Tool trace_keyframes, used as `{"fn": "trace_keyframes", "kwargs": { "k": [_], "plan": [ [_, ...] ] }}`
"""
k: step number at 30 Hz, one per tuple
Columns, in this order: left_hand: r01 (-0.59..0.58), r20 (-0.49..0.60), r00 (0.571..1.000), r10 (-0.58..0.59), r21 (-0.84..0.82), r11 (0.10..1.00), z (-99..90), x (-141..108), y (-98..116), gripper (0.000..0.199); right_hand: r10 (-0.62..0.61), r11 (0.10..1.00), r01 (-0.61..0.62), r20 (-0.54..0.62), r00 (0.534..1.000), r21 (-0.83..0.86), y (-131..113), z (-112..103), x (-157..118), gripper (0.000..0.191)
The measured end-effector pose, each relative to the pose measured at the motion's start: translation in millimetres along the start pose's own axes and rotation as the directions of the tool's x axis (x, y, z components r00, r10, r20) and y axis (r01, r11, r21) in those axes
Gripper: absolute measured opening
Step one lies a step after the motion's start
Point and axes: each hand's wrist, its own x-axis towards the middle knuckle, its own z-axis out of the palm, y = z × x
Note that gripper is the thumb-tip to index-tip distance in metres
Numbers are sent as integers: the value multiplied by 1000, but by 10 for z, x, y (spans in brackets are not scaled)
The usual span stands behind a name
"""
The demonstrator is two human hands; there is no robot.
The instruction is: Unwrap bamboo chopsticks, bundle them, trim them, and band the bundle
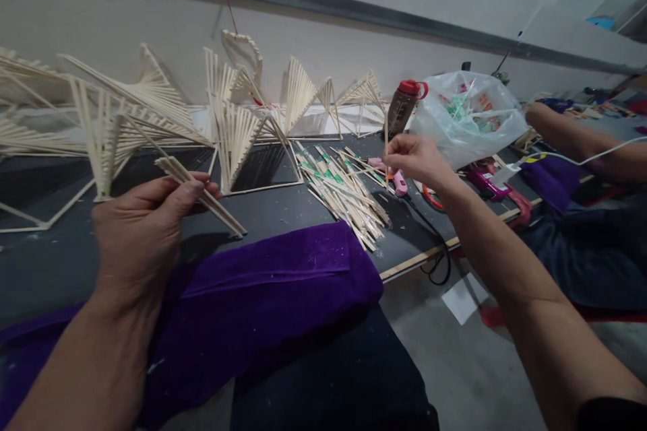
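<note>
My left hand (151,212) is closed around a small bundle of wooden sticks (215,207), held slanting above the dark tabletop (263,209). Off to the right, my right hand (415,156) pinches a single thin wooden stick (387,124), which points upward. Below and left of that hand lies a loose pile of wooden sticks (348,199), some with green bands or marks. Partly behind my right hand is a pink glue gun (399,183) with a black cord. A purple cloth (283,269) covers my lap and the table's near edge.
Fan-shaped stick structures (242,141) stand along the wall. A brown bottle with a red lid (403,108) and a clear plastic bag (470,114) sit at the back right. A co-worker's arm (576,141) reaches in beside a magenta glue gun (488,185). The table edge (419,262) has a wooden strip.
</note>
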Motion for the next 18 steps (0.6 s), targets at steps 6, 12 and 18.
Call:
{"fn": "trace_keyframes", "kwargs": {
  "k": [6, 12, 18],
  "plan": [
    [-4, 5, 1000, 4, 0, 1000, 16, -5, -3, 23, 123, 992, -123, 100, 987, -5, 150, -112, -184, 20],
    [15, 0, 1000, -15, 10, 1000, 17, 12, -20, 26, 37, 999, -36, -53, 998, 17, 142, -78, -90, 20],
    [28, 55, 998, -24, -65, 997, -19, 11, -55, 23, -152, 945, 169, -82, 985, 280, -432, 411, -33, 12]
  ]
}}
